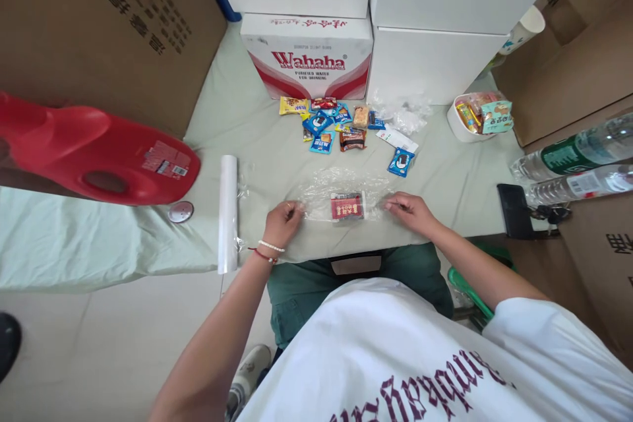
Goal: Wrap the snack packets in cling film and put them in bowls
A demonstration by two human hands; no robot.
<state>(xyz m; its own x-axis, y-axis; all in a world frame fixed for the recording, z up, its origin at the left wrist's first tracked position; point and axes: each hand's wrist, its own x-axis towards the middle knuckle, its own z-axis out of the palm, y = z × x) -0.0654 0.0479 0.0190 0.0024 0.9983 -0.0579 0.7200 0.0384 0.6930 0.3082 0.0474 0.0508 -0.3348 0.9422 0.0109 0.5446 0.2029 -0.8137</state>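
Observation:
A sheet of clear plastic wrap (320, 192) lies crinkled on the table in front of me. On or under it, at its middle, is a small red and dark snack packet (347, 206) with yellow lettering; which of the two I cannot tell. My left hand (283, 223) pinches the wrap's left end, a beaded bracelet on that wrist. At the opposite end my right hand (409, 211) has its fingertips closed on the film. A roll of plastic wrap (228, 214) lies left of my left hand.
Several wrapped snacks (322, 142) lie before a Wahaba-style water carton (309, 60). A white bowl of snacks (465, 126), water bottles (583, 151) and a phone (515, 211) are at right. At left are a red jug (99, 151) and a round lid (180, 211).

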